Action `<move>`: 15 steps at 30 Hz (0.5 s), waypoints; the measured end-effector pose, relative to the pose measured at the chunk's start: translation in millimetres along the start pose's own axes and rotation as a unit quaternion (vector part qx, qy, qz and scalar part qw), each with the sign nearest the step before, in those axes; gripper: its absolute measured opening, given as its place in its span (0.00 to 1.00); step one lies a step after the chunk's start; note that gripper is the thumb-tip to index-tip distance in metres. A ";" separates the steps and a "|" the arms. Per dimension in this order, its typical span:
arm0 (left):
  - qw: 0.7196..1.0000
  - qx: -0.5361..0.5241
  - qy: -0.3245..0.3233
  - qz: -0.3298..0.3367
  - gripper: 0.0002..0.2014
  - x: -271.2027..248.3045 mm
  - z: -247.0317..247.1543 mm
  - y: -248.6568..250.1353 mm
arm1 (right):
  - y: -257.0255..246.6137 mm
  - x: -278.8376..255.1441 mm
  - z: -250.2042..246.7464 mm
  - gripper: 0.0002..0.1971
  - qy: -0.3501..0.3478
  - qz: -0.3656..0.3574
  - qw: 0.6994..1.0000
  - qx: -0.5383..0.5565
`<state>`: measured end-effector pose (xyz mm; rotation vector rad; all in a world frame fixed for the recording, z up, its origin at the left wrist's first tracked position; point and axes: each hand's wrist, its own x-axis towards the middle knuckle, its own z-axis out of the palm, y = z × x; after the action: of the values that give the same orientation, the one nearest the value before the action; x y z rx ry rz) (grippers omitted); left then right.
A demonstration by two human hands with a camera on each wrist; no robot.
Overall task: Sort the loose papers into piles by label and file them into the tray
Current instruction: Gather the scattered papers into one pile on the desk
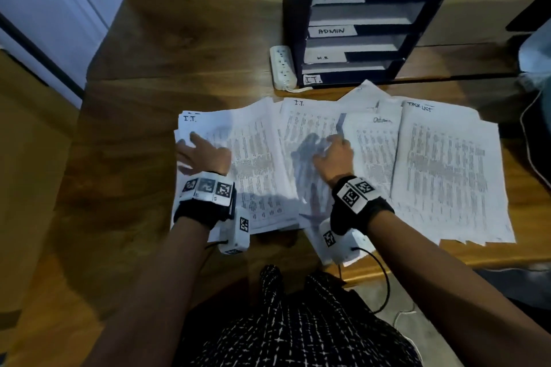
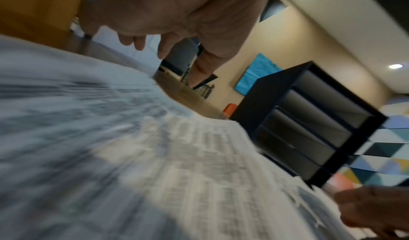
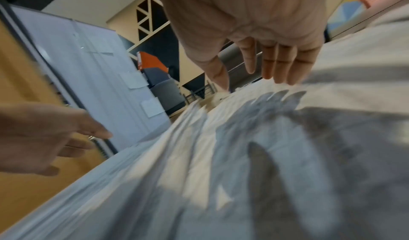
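loose papers (image 1: 262, 164) lie fanned across the wooden desk (image 1: 179, 68), just in front of the black filing tray (image 1: 357, 24). the head view alone reads the labels: sheets marked "i.t." and "task list"; tray slots marked "admin" and "i.t." (the wrist views are too blurred for any text). the left hand (image 1: 202, 155) rests flat on the leftmost i.t. pile (image 1: 190, 125), fingers (image 1: 182, 147) spread. the right hand (image 1: 335, 155) presses the middle i.t. sheet (image 1: 301, 125); the right wrist view shows its fingers (image 3: 281, 65) straight, close together, tips touching paper. a white power strip (image 1: 283, 67) lies beside the tray.
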<state>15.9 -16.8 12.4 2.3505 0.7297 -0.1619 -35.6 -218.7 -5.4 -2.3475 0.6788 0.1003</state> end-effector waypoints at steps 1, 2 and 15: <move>0.999 -0.020 0.000 0.034 0.28 -10.0 4.8 13.7 | 11.7 6.1 -15.3 0.23 0.016 0.027 0.999 -0.020; 0.997 -0.039 -0.012 0.065 0.25 -19.6 12.3 26.5 | 24.7 12.1 -30.2 0.25 0.031 0.060 0.997 -0.041; 0.937 -0.049 -0.340 0.057 0.23 -178.5 173.0 109.2 | 156.8 37.1 -109.0 0.28 0.017 0.156 0.973 -0.171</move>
<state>-61.4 -276.4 -7.1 2.0275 0.2491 -0.8179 -93.4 -403.4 -24.5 -2.5500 1.1221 0.3408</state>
